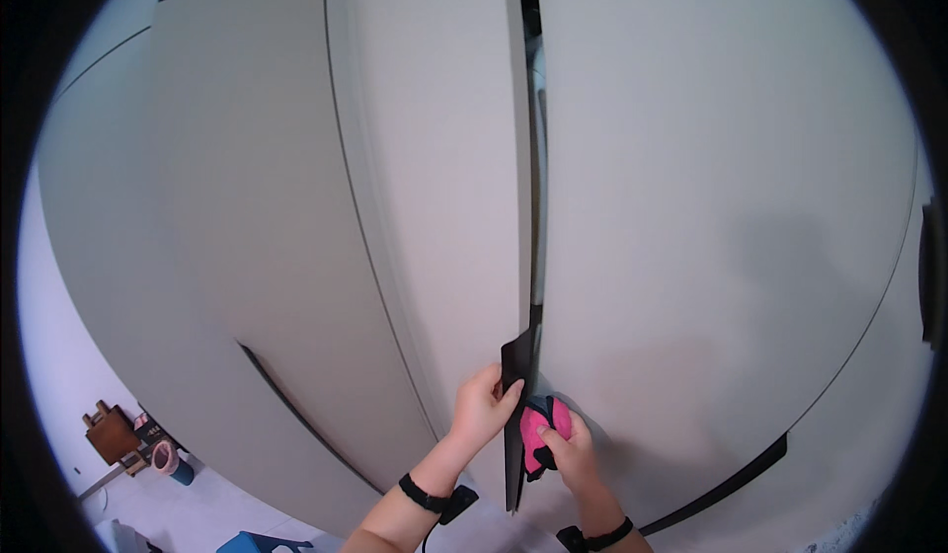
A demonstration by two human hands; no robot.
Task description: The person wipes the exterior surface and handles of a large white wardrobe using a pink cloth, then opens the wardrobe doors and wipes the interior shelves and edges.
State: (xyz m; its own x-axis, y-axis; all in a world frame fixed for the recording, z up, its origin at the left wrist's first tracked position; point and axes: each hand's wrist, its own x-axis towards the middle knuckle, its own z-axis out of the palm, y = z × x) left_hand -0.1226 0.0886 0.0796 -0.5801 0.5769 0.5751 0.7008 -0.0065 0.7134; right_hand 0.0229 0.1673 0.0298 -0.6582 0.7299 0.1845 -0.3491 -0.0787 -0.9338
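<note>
My left hand [485,408] grips the black handle strip [516,360] on the edge of a light grey cabinet door [452,183], which stands slightly ajar. Just right of it, my right hand [569,442] holds a crumpled pink and black cloth item [539,434] close against the door's edge. A narrow gap beside the door shows part of the dark inside; what is in there cannot be made out. Both wrists wear black straps with small black devices.
Another wide cabinet door [703,183] with a black handle [718,486] is on the right. More panels stand left, one with a dark handle [304,412]. At lower left are a brown wooden chair [113,434], a lined waste bin [174,464] and a blue stool [255,543].
</note>
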